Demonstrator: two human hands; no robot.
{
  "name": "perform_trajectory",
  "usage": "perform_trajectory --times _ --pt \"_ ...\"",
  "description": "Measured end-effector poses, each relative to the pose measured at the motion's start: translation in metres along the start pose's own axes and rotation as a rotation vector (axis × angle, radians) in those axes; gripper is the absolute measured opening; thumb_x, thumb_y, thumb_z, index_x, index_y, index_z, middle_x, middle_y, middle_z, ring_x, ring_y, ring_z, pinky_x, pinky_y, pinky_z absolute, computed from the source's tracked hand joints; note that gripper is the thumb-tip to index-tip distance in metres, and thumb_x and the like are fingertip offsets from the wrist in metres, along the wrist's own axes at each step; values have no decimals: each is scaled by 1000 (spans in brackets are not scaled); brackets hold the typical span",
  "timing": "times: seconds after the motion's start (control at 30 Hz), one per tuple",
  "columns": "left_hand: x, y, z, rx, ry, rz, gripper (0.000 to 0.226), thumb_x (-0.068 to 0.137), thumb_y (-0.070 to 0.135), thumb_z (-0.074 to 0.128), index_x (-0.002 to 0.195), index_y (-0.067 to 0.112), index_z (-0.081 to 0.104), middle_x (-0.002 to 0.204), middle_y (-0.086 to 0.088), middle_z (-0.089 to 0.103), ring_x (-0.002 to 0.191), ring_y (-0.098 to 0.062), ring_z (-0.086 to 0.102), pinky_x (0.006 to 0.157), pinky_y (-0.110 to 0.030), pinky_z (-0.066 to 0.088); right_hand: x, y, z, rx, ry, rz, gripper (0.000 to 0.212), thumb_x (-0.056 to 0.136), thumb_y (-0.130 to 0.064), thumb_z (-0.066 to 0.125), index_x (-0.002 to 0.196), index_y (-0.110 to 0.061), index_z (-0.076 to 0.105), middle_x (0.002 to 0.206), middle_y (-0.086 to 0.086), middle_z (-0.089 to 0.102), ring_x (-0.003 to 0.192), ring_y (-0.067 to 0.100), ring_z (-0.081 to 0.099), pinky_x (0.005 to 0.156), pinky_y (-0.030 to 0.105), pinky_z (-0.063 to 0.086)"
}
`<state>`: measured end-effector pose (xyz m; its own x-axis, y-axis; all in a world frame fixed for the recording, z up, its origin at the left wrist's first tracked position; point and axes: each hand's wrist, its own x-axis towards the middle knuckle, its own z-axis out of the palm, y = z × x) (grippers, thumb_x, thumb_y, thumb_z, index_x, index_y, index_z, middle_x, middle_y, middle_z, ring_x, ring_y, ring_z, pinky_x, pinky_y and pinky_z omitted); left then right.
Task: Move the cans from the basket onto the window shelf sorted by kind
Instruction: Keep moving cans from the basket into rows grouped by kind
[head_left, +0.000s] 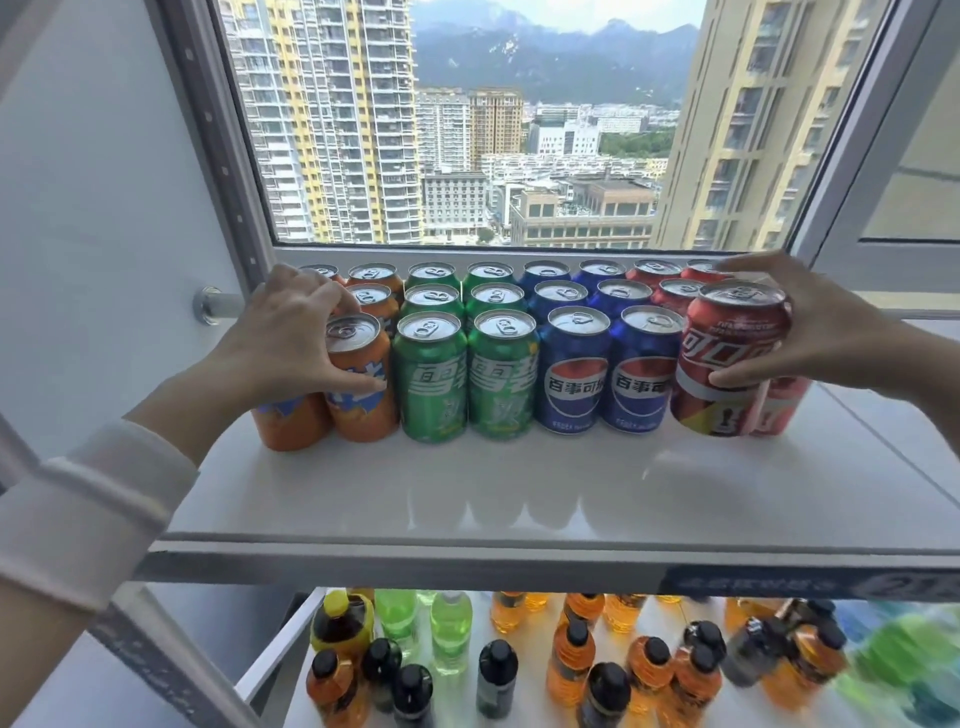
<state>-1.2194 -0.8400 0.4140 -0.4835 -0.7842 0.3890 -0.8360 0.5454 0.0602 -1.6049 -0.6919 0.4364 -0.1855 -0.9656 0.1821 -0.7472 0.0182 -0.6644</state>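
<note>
1. The window shelf (519, 493) carries the cans in rows running from its front strip back to the window frame, in four colour blocks. From the left end they are orange, green cans (431, 379), blue cans (571, 374) and red at the right end. The basket is not in view.
2. The left hand (291, 338) grips the front orange can (358, 384). Its fingers curl over the rim and its thumb lies across the label. Another orange can stands just beside it, towards the left end.
3. The right hand (810, 327) wraps the front red can (727, 358), with the thumb on the label and the fingers round the far side. I cannot tell whether the can's base rests on the shelf. A paler red can sits close behind it.
4. Handling, as a judgement: the cans are stiff but thin-walled, smooth and rather slick, and fairly weighty if full. A firm hold round the mid-body suits them better than a pinch at the rim, and hard squeezing could dent them.
5. In the way: neighbouring cans touch side to side, which leaves little room for fingers, and a nudge could topple a row.
6. A metal knob (210, 305) juts from the frame near the left hand.
7. Bottles (571, 649) stand on a lower surface beneath the shelf's front edge.
</note>
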Motion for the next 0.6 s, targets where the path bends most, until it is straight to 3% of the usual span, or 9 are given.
perform_trajectory --times 0.13,0.23,0.33,0.43,0.5,0.6 --pt "6 -1 1 6 -38 -7 101 35 82 46 112 19 56 115 -6 55 115 -24 34 94 -39 28 5 6 -8 -126 7 -32 82 51 -25 87 121 -34 44 117 -6 49 106 19 50 85 36 47" --pt "8 -2 1 28 -78 -19 105 35 85 64 115 19 56 120 -9 55 116 -26 35 94 -43 30 12 14 -12 -225 9 -20 82 51 -31 88 119 -35 44 122 -5 44 113 19 45 94 42 45" --pt "9 -1 2 81 -91 -29 96 41 75 57 119 20 55 122 -10 55 118 -30 35 96 -46 32 19 24 -12 -276 1 3 85 45 -40 89 116 -42 42 132 5 38 124 27 40 100 49 42" --pt "10 0 2 96 -109 -43 97 42 76 57 122 21 55 121 -11 56 117 -31 36 97 -48 34 23 32 -10 -289 -18 17 87 46 -38 90 118 -40 42 129 7 36 122 30 41 100 47 42" --pt "11 -1 2 92 -101 -45 107 41 89 53 123 21 55 119 -13 58 116 -32 39 96 -49 35 24 34 -8 -311 -19 9 87 48 -36 90 121 -38 42 127 8 36 121 30 41 99 44 42" --pt "11 6 -2 53 17 -7 110 43 94 40 122 19 58 114 -14 62 114 -35 45 96 -48 33 24 35 -9 -332 -31 4 87 51 -33 89 124 -36 42 127 9 36 120 29 40 95 39 40"
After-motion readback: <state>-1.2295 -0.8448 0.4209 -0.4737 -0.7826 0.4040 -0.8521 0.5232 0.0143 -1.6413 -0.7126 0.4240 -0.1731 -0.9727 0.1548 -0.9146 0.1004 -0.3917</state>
